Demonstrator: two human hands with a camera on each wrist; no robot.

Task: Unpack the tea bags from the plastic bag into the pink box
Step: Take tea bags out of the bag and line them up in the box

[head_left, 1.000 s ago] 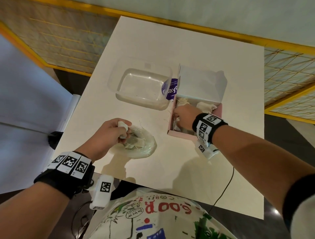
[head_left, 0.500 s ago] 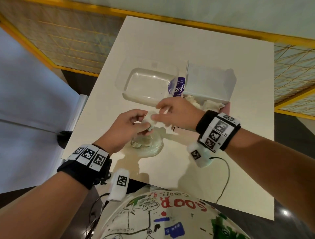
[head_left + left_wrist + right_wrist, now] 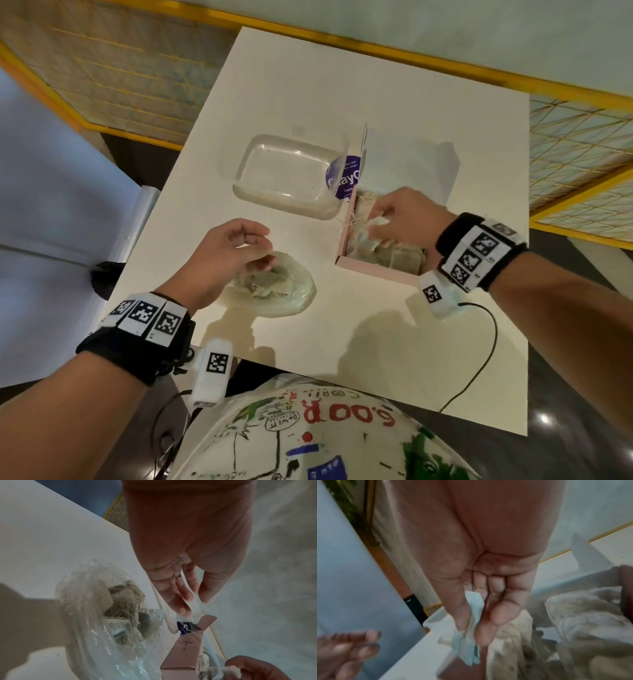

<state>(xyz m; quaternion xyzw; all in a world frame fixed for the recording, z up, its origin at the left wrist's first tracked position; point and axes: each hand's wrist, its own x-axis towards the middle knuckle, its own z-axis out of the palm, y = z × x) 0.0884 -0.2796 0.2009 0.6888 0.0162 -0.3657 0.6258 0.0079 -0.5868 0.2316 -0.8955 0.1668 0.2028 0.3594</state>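
Two hands work over the white table (image 3: 394, 102) in the head view: the right hand (image 3: 407, 219) pinches a pale tea bag (image 3: 371, 229) above the pink box (image 3: 376, 269), at 3 o'clock of the plastic bag (image 3: 274, 291); a clear tray (image 3: 284, 174) lies at 12 o'clock of that bag. The left wrist view shows the left hand (image 3: 185, 555) with loosely curled fingers, holding nothing, above the plastic bag. In the right wrist view, thumb and fingers (image 3: 460, 612) grip the tea bag.

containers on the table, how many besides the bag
2: a clear tub at the table's middle, and the pink box right beside it, lid up, under the right hand.
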